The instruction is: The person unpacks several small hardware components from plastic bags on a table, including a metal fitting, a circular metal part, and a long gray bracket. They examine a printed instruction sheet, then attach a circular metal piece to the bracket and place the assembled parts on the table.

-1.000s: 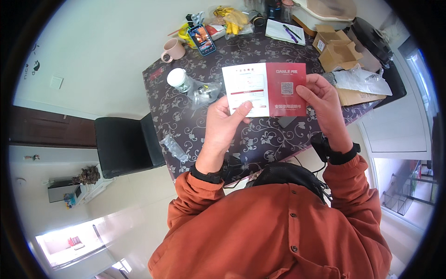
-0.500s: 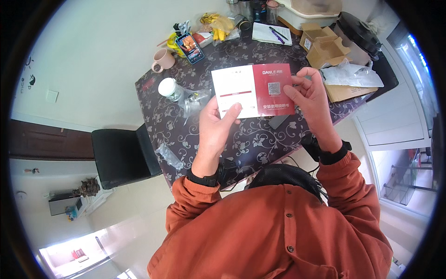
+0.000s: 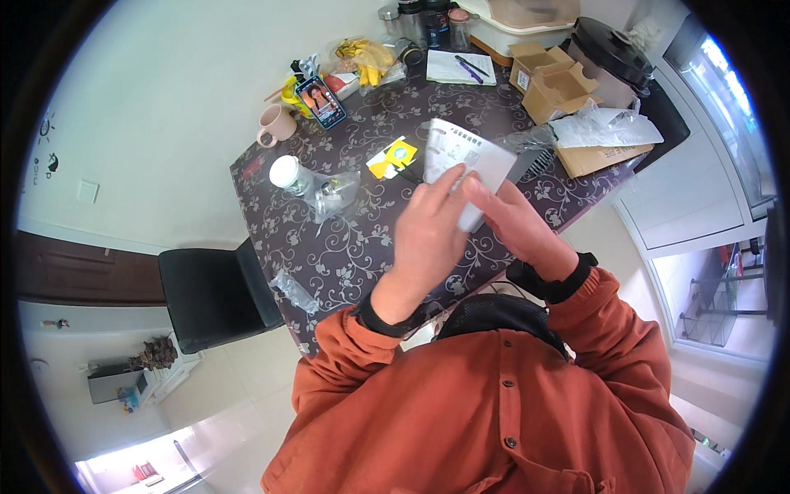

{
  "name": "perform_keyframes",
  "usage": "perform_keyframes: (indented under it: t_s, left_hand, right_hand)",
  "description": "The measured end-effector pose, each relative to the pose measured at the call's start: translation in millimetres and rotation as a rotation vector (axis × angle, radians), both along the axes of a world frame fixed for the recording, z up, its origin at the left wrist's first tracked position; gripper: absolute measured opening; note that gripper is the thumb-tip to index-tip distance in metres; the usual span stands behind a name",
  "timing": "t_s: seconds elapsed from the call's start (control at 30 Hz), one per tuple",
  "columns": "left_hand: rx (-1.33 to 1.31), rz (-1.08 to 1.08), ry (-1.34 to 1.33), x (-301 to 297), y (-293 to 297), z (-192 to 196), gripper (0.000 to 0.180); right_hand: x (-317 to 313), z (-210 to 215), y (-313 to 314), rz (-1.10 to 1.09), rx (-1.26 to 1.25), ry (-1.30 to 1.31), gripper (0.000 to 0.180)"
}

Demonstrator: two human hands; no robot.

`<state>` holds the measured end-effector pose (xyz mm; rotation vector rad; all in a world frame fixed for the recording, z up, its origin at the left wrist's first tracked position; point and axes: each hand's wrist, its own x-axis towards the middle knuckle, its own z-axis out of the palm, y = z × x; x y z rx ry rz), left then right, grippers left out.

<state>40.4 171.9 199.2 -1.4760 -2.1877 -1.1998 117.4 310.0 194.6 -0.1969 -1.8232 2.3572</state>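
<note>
Above the table, a folded white instruction leaflet (image 3: 485, 160) tilts to the right, small print facing up. My left hand (image 3: 429, 226) lies along its near left edge, fingers closed on the paper. From the right, my right hand (image 3: 520, 221) grips the lower part, thumb on top; its other fingers are hidden beneath. Past the left hand lies a yellow and white card (image 3: 393, 158) on the table. A grey flat thing (image 3: 524, 166) shows partly behind the leaflet.
Left on the patterned table (image 3: 362, 272) are a white-lidded jar (image 3: 288, 174), a clear bag of small parts (image 3: 336, 196), a pink mug (image 3: 276, 125) and a propped phone (image 3: 321, 103). Opened cardboard boxes (image 3: 559, 95) stand far right. A black chair (image 3: 210, 292) is at the left.
The leaflet, spread wide before, is now folded narrower and turned, its red panel out of sight. My hands have come together. The yellow and white card now shows.
</note>
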Motion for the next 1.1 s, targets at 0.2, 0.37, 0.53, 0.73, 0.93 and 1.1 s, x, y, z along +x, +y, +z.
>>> perform_keyframes:
  t_s: [0.2, 0.37, 0.53, 0.73, 0.93, 1.1]
  left_hand:
    - [-0.015, -0.149, -0.024, 0, 5, -3, 0.050]
    - [0.220, 0.189, -0.146, -23, 0, -7, 0.050]
    - [0.396, -0.176, -1.247, -42, -6, -12, 0.037]
    - [0.528, -0.486, -1.664, -47, -17, -38, 0.027]
    - [0.452, -0.252, -1.765, -53, -31, -106, 0.021]
    - [0.281, 0.202, -1.657, -64, -60, -175, 0.014]
  right_hand:
    - [-3, -7, 10, -0.264, -0.120, -0.008, 0.036]
    - [1, 4, 26, -0.217, -0.355, -0.208, 0.037]
    - [1, 8, 28, -0.137, -0.337, -0.198, 0.037]
    - [-13, -25, 35, 0.015, -0.446, -0.191, 0.037]
    - [-16, -69, 43, 0.107, -0.298, -0.276, 0.033]
    - [-7, -102, 70, -0.030, 0.081, -0.469, 0.032]
